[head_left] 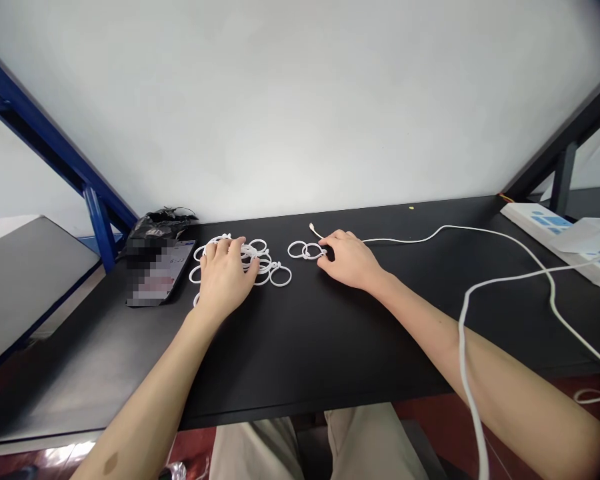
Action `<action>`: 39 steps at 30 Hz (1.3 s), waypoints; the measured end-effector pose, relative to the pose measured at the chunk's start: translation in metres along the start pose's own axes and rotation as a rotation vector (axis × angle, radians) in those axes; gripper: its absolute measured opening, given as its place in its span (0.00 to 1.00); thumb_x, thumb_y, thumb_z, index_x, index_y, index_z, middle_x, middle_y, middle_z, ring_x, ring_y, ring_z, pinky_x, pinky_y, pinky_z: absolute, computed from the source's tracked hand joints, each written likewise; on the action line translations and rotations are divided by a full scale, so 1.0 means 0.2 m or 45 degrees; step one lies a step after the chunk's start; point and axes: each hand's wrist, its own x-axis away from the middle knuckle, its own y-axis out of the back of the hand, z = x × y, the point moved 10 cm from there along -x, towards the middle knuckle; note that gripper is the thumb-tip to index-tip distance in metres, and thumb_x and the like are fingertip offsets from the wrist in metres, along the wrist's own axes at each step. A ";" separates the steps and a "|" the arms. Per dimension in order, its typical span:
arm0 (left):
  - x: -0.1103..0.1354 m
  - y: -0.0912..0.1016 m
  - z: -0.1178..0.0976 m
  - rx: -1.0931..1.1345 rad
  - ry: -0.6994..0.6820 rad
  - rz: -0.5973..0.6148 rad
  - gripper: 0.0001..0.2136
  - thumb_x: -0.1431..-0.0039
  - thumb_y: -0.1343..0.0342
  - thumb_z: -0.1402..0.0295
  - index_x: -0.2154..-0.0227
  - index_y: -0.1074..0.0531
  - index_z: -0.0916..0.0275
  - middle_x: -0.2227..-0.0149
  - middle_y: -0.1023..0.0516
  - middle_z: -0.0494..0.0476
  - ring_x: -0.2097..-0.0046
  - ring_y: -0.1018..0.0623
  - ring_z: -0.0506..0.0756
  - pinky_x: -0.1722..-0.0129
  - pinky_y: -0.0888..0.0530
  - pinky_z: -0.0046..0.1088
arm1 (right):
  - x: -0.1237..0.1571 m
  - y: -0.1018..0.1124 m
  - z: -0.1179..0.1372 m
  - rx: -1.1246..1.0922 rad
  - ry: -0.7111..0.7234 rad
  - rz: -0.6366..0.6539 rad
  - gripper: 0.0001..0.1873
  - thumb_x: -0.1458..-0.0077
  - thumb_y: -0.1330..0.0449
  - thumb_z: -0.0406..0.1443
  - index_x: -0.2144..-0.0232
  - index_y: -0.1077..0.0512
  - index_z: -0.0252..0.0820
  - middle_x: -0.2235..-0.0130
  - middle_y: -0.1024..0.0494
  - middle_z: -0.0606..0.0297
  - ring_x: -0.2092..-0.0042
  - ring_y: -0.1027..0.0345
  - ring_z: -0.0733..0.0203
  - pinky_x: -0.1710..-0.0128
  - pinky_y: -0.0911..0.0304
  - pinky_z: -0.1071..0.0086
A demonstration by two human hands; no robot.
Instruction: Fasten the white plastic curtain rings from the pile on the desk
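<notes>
A loose pile of white plastic rings with small eyelets, like curtain rings (264, 262), lies on the black table. My left hand (225, 270) rests over the pile with its fingers spread, covering part of it. To the right, apart from the pile, two or so overlapping white rings (305, 251) lie flat. The thumb and fingers of my right hand (349, 259) close on the right edge of these rings. The fingertips hide the exact grip.
A phone (163, 273) and a crumpled black plastic bag (160, 223) are left of the pile. A white cable (405, 240) runs behind my right hand and loops across my right forearm. At the right stands a white-and-blue package (550, 223). The black table (290, 360) meets a pale wall.
</notes>
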 end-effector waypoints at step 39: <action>0.08 0.07 -0.35 0.528 -0.476 0.095 0.18 0.40 0.43 0.59 0.49 0.32 0.59 0.55 0.24 0.57 0.51 0.31 0.60 0.46 0.35 0.44 | 0.10 0.18 0.31 -0.884 0.405 -0.233 0.05 0.38 0.42 0.34 0.64 0.25 0.43 0.63 0.22 0.67 0.66 0.31 0.66 0.66 0.35 0.70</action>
